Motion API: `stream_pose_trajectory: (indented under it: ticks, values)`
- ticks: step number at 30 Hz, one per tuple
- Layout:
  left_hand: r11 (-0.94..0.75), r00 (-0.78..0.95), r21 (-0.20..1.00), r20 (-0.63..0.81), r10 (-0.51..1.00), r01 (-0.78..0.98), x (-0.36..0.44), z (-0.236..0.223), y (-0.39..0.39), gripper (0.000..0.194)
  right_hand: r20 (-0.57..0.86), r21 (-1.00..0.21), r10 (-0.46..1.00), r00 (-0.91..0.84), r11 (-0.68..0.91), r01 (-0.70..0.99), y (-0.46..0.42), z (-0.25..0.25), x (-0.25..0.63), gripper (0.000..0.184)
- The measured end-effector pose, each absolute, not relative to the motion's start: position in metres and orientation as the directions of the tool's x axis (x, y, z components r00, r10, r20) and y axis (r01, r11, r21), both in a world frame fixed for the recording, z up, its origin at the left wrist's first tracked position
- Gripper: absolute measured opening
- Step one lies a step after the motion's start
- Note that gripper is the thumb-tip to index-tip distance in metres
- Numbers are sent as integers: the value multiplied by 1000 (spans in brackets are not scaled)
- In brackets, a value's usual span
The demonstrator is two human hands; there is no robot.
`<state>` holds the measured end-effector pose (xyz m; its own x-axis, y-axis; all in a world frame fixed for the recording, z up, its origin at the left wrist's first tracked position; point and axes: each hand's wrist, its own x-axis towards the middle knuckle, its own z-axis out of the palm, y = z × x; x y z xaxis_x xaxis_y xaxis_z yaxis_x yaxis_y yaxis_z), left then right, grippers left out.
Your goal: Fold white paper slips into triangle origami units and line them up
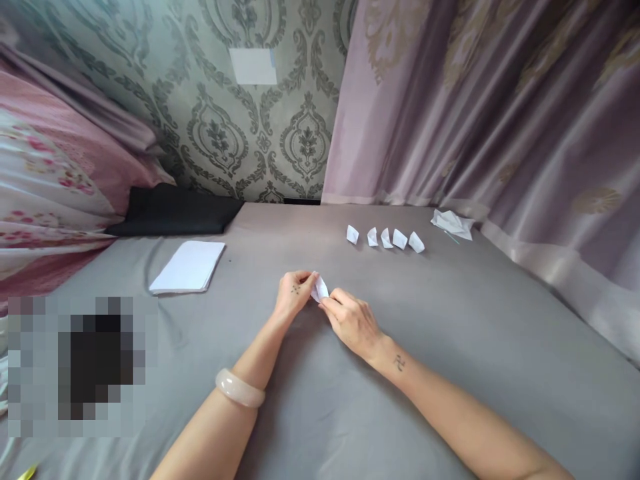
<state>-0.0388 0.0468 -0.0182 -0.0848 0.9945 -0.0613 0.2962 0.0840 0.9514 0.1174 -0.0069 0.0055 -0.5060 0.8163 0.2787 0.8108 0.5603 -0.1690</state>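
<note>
Between my two hands is a small folded piece of white paper (320, 288), held above the grey sheet. My left hand (294, 291) pinches its upper left edge between thumb and fingers. At its lower right corner, the fingertips of my right hand (353, 320) are closed on the paper. Farther back, several small folded white paper pieces (399, 239) stand in a loose row on the sheet. A stack of white paper (189, 268) lies flat to the left of my hands.
The grey sheet (425, 393) spreads under everything. Crumpled white paper (453, 224) lies at the back right near the pink curtain (400, 120). A folded black cloth (177, 210) sits at the back left. A blurred patch (95, 367) hides something at the left.
</note>
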Motion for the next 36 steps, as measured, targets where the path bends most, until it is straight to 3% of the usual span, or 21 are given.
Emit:
stream_pose_trajectory:
  ticks: [3,6,12,36]
  values:
    - [120,-176,972,-84,981,203,-41,-19,52,43,247,-190,830,-500,548,815,16,5,117,25]
    - [171,-261,980,-141,955,97,-42,-17,56,51,213,-191,911,-353,393,900,53,4,121,29]
    - [192,-249,980,-172,953,59,-44,-19,58,43,191,-198,967,-168,206,958,119,-5,128,31]
    - [198,-215,977,-177,960,79,-44,-20,58,27,154,-225,987,-48,82,971,166,-20,108,34]
